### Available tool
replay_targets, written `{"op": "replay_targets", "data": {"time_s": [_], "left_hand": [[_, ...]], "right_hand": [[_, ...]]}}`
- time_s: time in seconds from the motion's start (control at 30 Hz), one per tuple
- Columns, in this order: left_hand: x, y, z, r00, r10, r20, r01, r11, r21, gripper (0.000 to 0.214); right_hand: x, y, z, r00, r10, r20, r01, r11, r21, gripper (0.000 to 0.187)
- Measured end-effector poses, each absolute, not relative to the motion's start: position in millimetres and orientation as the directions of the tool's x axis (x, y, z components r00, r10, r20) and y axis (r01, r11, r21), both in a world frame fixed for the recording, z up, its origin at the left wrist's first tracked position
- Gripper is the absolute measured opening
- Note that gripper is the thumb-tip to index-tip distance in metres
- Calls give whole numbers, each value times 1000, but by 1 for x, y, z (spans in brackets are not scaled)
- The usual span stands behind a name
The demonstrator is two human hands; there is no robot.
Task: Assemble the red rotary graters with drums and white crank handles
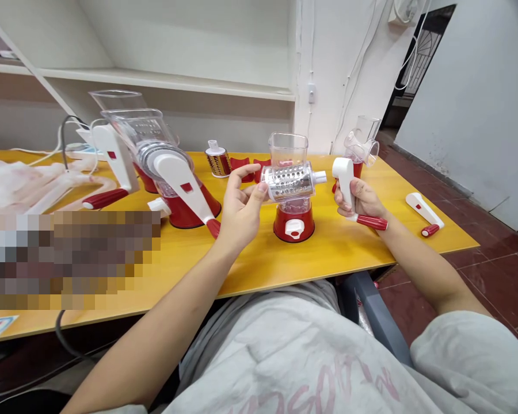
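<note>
Two hands up over the glossy yellow table (336,247). My left hand (240,208) pinches the perforated steel drum (290,183), a cylinder seated in the clear-hoppered grater (292,198) with a red cone base. My right hand (362,198) wraps a white plastic crank handle (349,190) (red ribbed grip sticking out), just beside the drum's white stub. Another crank (423,213) lies well apart.

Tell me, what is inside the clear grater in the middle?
Inside the clear grater lies a silver drum with holes, on its side. The left hand covers its left end. What's inside the drum can't be seen.
</note>
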State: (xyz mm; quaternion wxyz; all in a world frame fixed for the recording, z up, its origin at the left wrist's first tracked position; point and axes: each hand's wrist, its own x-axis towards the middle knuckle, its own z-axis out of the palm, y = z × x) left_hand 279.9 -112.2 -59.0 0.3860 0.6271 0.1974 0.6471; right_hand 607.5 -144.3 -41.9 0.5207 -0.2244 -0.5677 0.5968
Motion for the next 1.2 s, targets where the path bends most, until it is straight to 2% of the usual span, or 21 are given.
{"op": "replay_targets", "data": {"time_s": [0.2,0.4,0.6,0.9,1.03,1.1,1.2], "left_hand": [[280,-110,-61,48,735,677,-271,-643,717,60],[276,-104,-68,39,735,677,-368,-619,694,70],[274,-103,-65,155,738,657,-455,-537,711,76],[273,-102,-65,73,774,629,-443,-540,716,75],[268,-100,-63,52,775,630,-411,-558,721,65],[267,-101,-61,60,771,634,-399,-564,724,59],[270,-105,-60,104,773,626,-397,-545,739,62]], "right_hand": [[611,-146,-41,-410,858,308,-359,158,-920,41],[613,-139,-40,-465,840,279,-341,121,-932,52],[606,-136,-48,-479,833,277,-335,119,-935,72],[600,-136,-54,-517,817,254,-287,115,-951,71],[601,-135,-54,-510,822,252,-275,122,-954,69],[601,-134,-54,-496,829,257,-275,131,-952,71],[602,-132,-56,-474,841,260,-273,140,-952,69]]}}
